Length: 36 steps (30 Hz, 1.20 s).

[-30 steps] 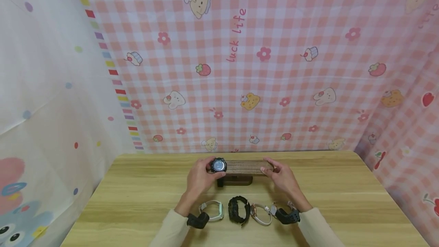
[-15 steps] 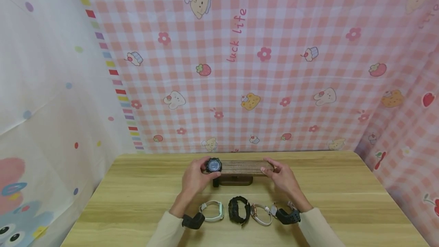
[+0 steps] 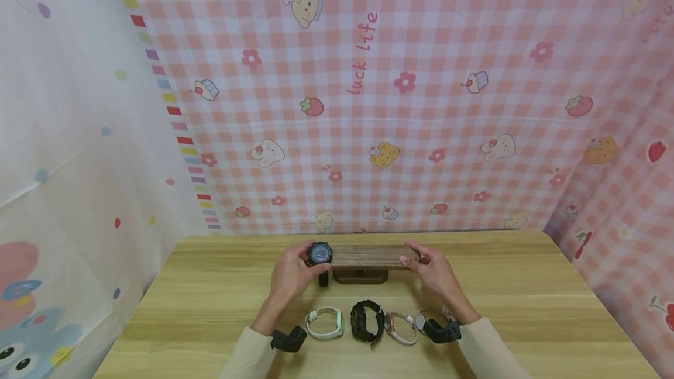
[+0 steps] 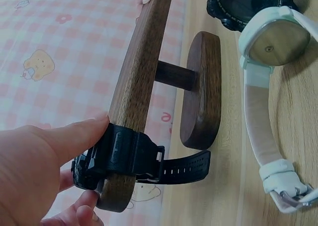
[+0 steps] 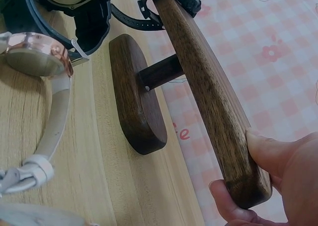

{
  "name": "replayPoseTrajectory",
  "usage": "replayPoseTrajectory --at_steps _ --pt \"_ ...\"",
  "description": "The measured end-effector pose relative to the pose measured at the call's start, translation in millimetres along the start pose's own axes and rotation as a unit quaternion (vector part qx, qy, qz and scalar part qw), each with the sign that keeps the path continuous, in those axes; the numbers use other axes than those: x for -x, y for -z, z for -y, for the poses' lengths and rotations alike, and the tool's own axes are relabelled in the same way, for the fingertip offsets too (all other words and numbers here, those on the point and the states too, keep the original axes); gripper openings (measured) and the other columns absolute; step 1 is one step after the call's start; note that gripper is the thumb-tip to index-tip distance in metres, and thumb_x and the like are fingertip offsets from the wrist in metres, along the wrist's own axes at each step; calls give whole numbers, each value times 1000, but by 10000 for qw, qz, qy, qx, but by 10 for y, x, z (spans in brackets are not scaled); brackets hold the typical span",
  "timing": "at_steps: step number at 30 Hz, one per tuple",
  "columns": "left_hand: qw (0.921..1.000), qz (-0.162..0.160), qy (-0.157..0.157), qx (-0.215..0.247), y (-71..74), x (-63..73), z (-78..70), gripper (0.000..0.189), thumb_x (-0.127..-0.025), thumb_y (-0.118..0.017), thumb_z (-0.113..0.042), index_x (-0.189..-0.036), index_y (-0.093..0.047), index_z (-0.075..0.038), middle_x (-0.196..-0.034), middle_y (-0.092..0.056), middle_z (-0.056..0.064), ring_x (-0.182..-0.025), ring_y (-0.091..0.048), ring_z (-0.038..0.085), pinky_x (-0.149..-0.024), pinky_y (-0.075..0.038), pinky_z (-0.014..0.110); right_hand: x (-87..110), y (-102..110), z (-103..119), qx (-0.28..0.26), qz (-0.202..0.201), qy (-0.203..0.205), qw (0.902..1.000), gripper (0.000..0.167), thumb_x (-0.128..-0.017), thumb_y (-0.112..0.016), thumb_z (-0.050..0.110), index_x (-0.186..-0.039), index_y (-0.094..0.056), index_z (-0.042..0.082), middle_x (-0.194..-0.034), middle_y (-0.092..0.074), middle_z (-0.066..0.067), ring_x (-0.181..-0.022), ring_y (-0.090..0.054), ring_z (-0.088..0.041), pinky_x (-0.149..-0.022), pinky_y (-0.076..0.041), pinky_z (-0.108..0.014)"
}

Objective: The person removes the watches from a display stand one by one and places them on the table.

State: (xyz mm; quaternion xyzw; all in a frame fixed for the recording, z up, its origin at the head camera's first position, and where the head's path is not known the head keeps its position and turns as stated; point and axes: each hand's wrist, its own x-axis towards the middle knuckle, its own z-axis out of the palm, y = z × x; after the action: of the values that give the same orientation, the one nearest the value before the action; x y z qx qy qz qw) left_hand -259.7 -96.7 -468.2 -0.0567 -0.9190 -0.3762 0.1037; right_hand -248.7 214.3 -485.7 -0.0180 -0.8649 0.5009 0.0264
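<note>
A dark wooden watch stand has a long bar (image 3: 368, 256) on a short post above an oval base (image 4: 201, 94). Around the bar's left end sits a black digital watch (image 3: 319, 253), face toward the head camera, its strap end (image 4: 186, 169) hanging loose. My left hand (image 3: 289, 276) pinches this watch, thumb on its near side and fingers behind. At the opposite end, my right hand (image 3: 434, 274) grips the bar itself, with the thumb (image 5: 271, 149) on one face and fingers round the end.
In front of the stand lies a row of watches: a mint-and-white one (image 3: 325, 323), a chunky black one (image 3: 367, 321), a rose-gold one with a white strap (image 3: 401, 329), and another (image 3: 421, 321) partly hidden by the right wrist camera. Checked cloth (image 3: 337, 104) hangs behind the table.
My left hand has slid the black watch leftward along the bar to its left end. The right hand keeps its hold, and the stand stays where it was.
</note>
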Motion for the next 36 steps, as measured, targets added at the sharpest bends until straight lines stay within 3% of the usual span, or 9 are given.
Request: replayPoseTrajectory --at_steps 9,17,27,36 --pt "9997 -48 18 240 25 0 67 64 -73 -88 -34 -129 -66 -12 -91 -63 6 -74 -53 17 -58 -40 29 -6 -3 7 18 -10 23 10000 48 -95 -68 28 -140 -58 16 -61 -48 0 -50 -36 -11 -44 -31 -24" --pt "9984 44 145 540 61 17 120 64 -75 -87 -31 -131 -64 -11 -96 -65 10 -61 -49 15 -56 -41 30 -5 -10 -5 -51 -3 -29 10000 48 -95 -68 28 -140 -58 16 -60 -45 1 -49 -34 -11 -44 -29 -24" --pt "9957 -23 279 886 101 22 203 62 -74 -88 -27 -130 -64 -13 -101 -69 16 -57 -52 13 -55 -44 30 3 -6 5 -17 -13 13 10000 47 -95 -68 28 -139 -59 15 -60 -46 0 -49 -34 -11 -44 -30 -24" --pt "9902 -31 283 1369 96 7 293 63 -71 -90 -24 -128 -64 -9 -84 -64 7 -59 -42 12 -51 -35 23 2 -10 2 -19 -40 14 10000 47 -95 -68 28 -139 -59 15 -60 -46 0 -49 -35 -11 -45 -30 -25"
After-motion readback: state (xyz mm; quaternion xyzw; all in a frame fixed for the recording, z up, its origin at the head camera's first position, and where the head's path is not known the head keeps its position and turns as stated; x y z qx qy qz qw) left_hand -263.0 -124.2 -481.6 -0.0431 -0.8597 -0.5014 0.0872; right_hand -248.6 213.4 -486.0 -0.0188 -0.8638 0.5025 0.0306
